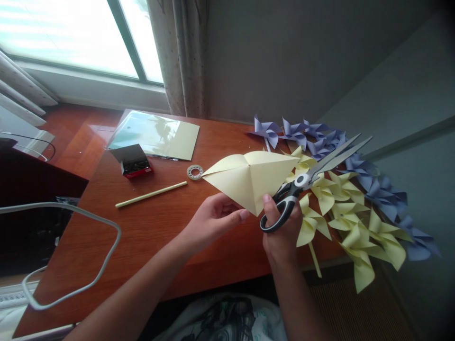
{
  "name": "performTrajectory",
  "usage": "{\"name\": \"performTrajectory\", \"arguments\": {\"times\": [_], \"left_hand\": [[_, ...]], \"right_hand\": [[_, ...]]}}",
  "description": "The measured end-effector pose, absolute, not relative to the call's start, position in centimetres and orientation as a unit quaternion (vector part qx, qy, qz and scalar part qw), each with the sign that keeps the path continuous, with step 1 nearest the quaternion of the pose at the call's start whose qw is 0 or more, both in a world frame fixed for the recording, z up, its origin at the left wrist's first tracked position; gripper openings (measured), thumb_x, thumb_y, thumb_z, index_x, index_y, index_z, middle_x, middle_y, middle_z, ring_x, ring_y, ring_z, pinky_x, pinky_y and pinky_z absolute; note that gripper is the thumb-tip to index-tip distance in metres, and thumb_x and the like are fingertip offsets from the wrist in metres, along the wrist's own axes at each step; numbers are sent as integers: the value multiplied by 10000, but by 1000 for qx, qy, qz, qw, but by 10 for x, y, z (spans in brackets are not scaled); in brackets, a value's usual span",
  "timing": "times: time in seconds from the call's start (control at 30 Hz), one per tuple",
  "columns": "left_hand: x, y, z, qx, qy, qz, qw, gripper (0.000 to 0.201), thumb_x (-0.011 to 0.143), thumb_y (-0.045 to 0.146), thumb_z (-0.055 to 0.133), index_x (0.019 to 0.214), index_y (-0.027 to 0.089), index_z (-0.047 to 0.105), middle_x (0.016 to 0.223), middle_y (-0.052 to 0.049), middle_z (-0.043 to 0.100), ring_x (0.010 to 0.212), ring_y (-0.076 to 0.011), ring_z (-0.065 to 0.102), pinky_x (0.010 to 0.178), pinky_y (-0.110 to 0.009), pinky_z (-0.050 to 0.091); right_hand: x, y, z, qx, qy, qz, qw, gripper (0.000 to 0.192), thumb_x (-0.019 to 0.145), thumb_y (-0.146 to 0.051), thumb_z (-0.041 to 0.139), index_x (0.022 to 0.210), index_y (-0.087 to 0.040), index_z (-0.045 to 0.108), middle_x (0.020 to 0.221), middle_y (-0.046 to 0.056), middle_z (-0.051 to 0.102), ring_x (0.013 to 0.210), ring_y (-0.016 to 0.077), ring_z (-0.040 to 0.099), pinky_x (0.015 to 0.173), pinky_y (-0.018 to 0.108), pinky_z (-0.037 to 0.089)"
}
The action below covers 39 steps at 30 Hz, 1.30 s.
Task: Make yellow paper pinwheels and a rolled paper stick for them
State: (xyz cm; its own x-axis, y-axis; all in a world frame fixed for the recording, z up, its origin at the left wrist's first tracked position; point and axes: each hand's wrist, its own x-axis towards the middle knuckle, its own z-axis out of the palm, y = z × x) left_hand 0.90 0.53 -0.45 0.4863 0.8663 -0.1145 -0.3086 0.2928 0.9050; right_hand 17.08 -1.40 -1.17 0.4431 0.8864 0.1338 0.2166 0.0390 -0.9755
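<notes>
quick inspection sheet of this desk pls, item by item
surface: reddish wooden desk, glossy
job's things: folded yellow paper held up; scissors, blades slightly apart
clutter: yellow pinwheels, purple pinwheels, tape roll, yellow stick, small open box, plastic sleeve
hands: left hand grips the paper's lower edge; right hand grips the scissors
cables: white cable looping over the desk's left edge
surroundings: window, curtain, grey wall
</notes>
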Motion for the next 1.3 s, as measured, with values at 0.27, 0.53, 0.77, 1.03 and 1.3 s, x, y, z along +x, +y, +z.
{"name": "performTrajectory", "arguments": {"times": [0.27,0.53,0.77,1.03,1.3], "left_hand": [[9,5,-3,460,392,441,664,225,831,335,756,735,133,725,653,-35,712,619,-144,636,595,-228,494],[1,7,1,437,461,500,589,235,817,337,756,689,145,715,635,-31,707,596,-150,631,578,-239,479],[-7,11,-2,376,472,581,546,221,832,346,734,715,159,713,643,-30,697,609,-151,615,594,-255,470],[-3,9,7,400,500,573,512,240,827,320,733,662,150,696,607,-30,698,571,-145,622,568,-242,467],[-2,9,5,402,486,557,541,243,817,335,739,670,149,686,603,-22,684,567,-140,615,567,-236,473]], "right_hand": [[158,-19,-11,-644,-455,235,569,263,816,-315,728,1012,-235,572,920,31,648,823,204,631,817,347,519],[172,-34,-2,-559,-482,413,534,333,857,-537,687,880,-239,541,721,-14,590,641,173,597,638,338,498],[198,-67,-4,-529,-477,571,408,466,813,-674,664,886,-228,550,748,-2,542,650,154,521,604,293,419],[198,-78,-3,-519,-464,651,303,505,780,-672,699,911,-204,563,742,-20,507,643,132,490,594,253,375],[189,-75,-5,-519,-454,655,311,508,766,-669,708,909,-202,566,732,-15,509,626,135,490,564,249,405]]}}
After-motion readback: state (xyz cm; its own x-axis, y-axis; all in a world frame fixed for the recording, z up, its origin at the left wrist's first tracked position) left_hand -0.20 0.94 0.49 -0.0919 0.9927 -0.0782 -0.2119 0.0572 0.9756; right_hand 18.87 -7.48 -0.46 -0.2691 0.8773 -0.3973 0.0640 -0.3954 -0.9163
